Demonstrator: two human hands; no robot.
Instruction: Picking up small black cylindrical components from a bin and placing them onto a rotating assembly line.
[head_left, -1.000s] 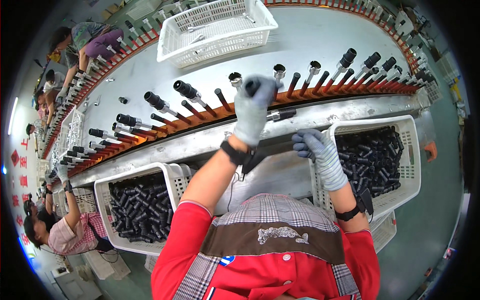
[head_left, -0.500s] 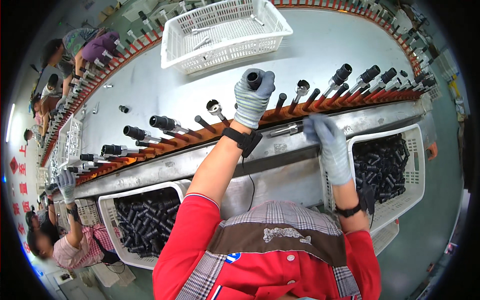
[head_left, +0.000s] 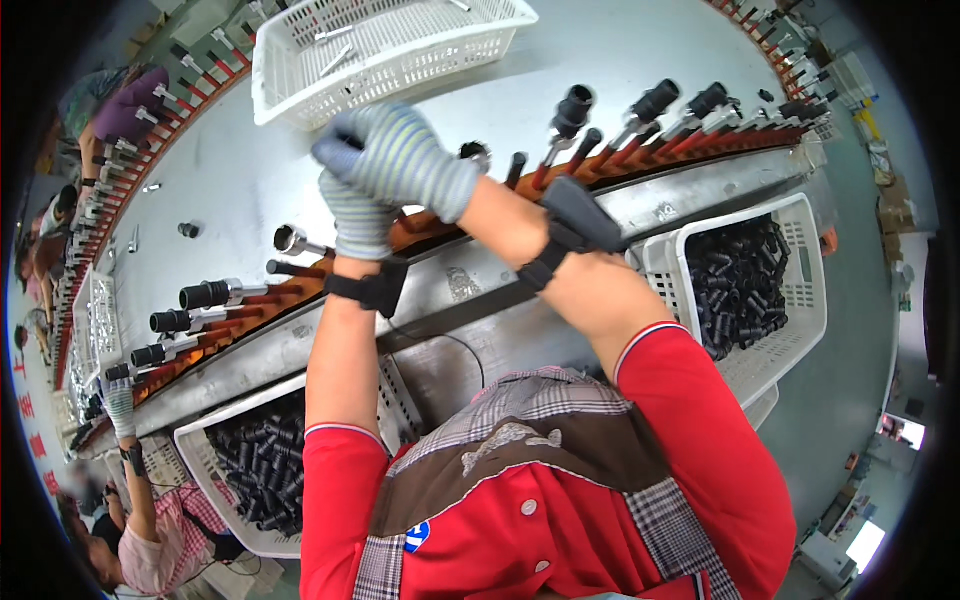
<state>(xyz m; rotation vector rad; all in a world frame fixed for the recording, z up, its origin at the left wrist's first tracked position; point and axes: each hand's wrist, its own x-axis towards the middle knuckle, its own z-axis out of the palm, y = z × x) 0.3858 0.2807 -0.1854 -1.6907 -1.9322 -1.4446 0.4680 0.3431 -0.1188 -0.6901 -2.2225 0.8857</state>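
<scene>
Both my hands wear striped grey gloves and meet above the row of red and black pegs. My left hand (head_left: 357, 218) is closed underneath, its fingers mostly covered. Across the top of it lies my right hand (head_left: 405, 160), with curled fingers, slightly smeared by motion. Whatever sits between them is hidden. Close by, a metal socket-like fitting (head_left: 290, 240) rests on a peg beside my left hand, and another metal fitting (head_left: 474, 155) shows past my right hand. Further along the row, pegs carry metal fittings topped with black sleeves (head_left: 205, 294) (head_left: 574, 108).
A white basket (head_left: 395, 80) with a few metal parts stands on the metal table beyond my hands. White crates of black tubular parts flank me, one at left (head_left: 255, 465) and one at right (head_left: 745, 285). A co-worker's gloved hand (head_left: 118, 405) reaches to the row at far left.
My right hand has swung left from the table's front ledge onto my left hand. The black tubular part seen in my left hand is now hidden. My view has shifted to the right.
</scene>
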